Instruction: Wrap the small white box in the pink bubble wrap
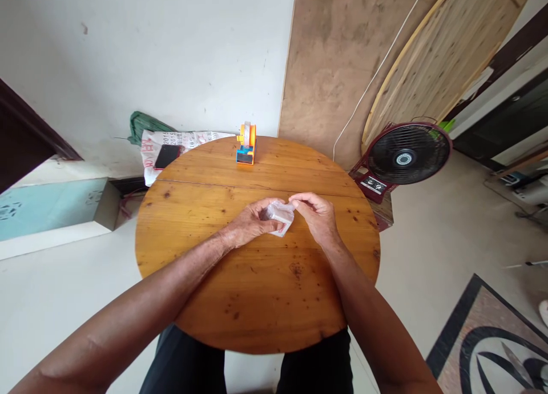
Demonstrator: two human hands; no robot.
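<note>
Over the middle of the round wooden table, my left hand holds a small white box in clear, crinkled plastic wrap, with the thumb across its near side. My right hand is at the box's upper right, its thumb and index finger pinched on a loose end of the wrap. The fingers of both hands are closed. Part of the box is hidden behind my left fingers.
An orange and blue tape dispenser stands at the table's far edge. A dark phone lies on a printed white sack at the far left. A dark red fan stands beyond the table's right edge.
</note>
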